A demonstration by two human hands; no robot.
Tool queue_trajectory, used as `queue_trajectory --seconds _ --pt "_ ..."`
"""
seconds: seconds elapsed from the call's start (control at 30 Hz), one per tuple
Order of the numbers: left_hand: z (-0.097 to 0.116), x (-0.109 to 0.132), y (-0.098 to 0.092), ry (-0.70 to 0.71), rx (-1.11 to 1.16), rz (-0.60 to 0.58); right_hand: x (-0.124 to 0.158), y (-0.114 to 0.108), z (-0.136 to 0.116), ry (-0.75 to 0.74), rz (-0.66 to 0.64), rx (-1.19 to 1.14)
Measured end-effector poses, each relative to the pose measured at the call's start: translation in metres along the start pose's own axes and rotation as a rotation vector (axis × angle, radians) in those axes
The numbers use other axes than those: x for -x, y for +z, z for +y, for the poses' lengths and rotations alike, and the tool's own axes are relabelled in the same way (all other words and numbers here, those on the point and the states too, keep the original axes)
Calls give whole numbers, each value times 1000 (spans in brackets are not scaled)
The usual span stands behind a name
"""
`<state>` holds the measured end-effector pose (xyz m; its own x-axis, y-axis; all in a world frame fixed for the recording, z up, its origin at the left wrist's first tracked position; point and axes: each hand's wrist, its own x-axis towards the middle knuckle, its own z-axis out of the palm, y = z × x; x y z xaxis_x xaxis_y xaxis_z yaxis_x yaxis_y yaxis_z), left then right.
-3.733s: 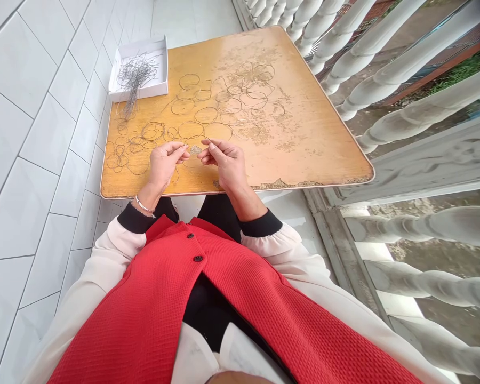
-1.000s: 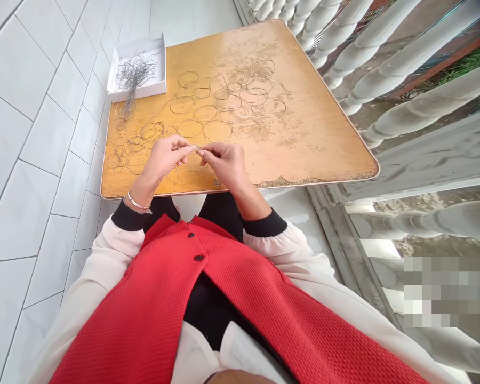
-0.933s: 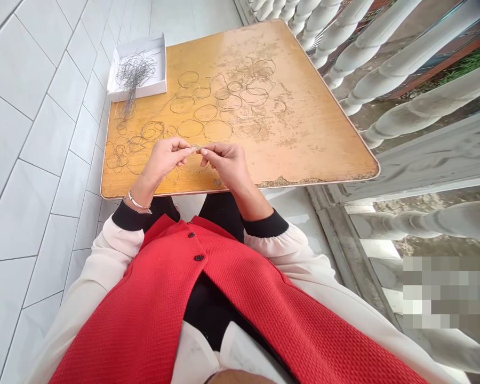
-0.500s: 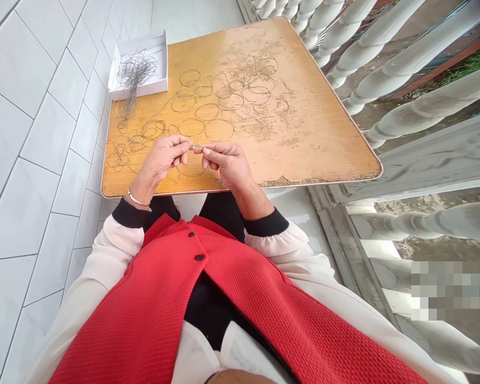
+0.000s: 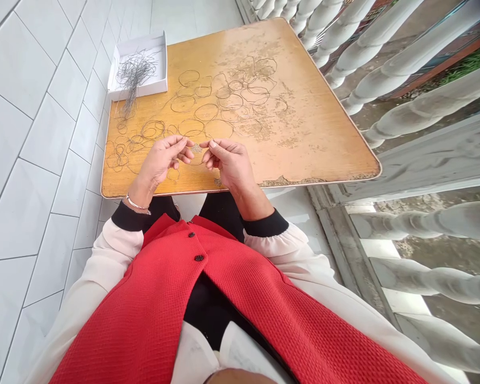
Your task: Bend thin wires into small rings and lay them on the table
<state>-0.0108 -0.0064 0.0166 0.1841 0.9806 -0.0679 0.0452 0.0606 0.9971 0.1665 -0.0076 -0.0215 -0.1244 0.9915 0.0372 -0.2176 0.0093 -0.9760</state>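
Over the near edge of the wooden table, my left hand pinches a thin dark wire between thumb and forefinger. My right hand pinches the same wire a short way to the right. Between the two hands the wire bows down in a shallow curve, though it is too fine to follow fully. Just beyond my fingers lie several wire rings, flat and partly overlapping. Smaller tangled loops are on the table to the left of my left hand.
A white open box with a bundle of wire strands stands at the table's far left corner, some strands hanging over its side. The worn table has a tiled wall on the left and a white balustrade on the right.
My fingertips, close together before, have moved slightly apart, opening a gap between the hands. Both hands still pinch the wire.
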Motion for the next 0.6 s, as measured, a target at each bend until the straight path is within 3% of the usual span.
queue_trajectory --seconds 0.13,0.37,0.6 --pt "-14 3 7 24 62 47 -1 2 -2 6 16 -13" --pt "-18 0 19 179 -79 256 0 6 2 15 -6 -37" --pt "-29 -9 19 326 -2 259 3 11 13 95 -26 -179"
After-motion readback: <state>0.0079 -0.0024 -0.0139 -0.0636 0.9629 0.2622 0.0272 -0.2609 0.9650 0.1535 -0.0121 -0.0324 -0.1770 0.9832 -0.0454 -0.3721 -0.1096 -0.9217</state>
